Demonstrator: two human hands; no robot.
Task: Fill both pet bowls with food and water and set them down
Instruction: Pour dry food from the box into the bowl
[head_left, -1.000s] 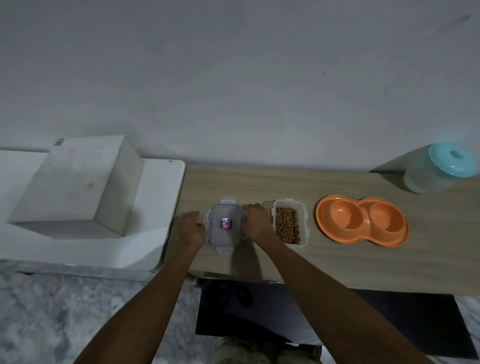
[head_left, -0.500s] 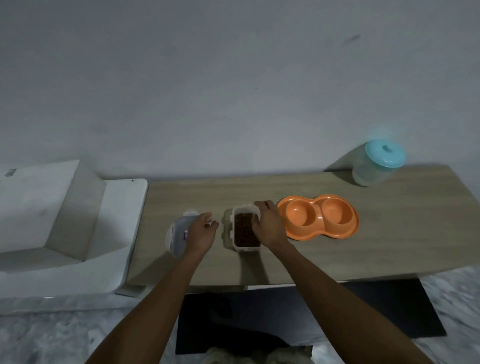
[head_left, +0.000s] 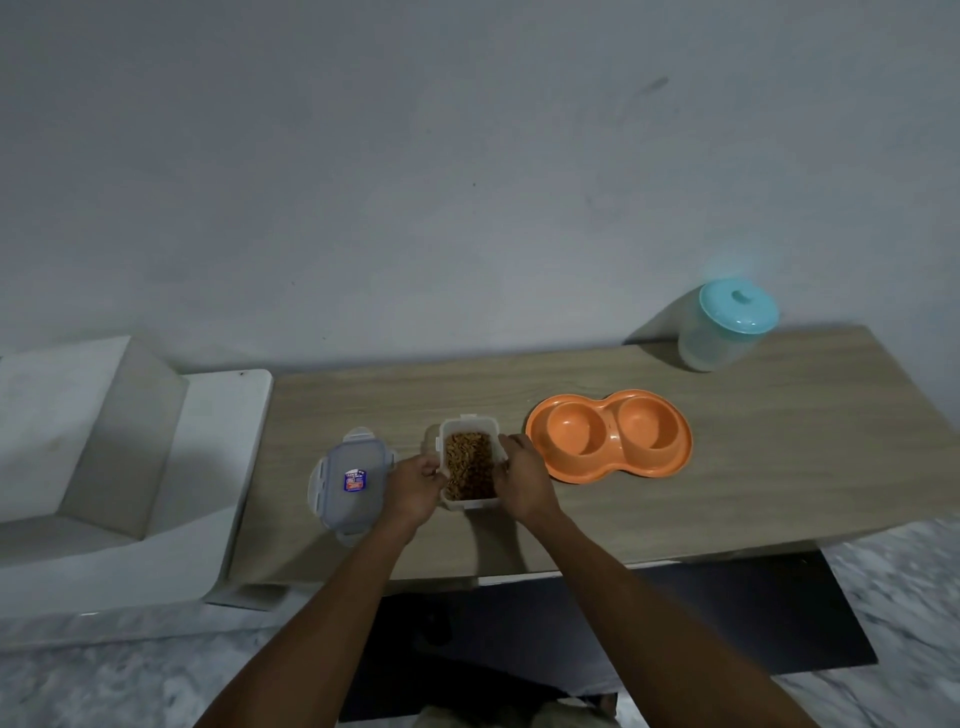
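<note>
Gripping food container (head_left: 469, 464) sides, both hands' fingers (head_left: 511, 451) curled.

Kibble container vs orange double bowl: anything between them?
Only the right hand, gripping the kibble container on its right side. Beyond it, a bare strip of wooden table runs up to the orange double bowl. Head view.

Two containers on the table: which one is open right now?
The food tub between both hands, showing brown kibble; its lid lies flat to its left. The jar at the far right keeps its teal lid on.
</note>
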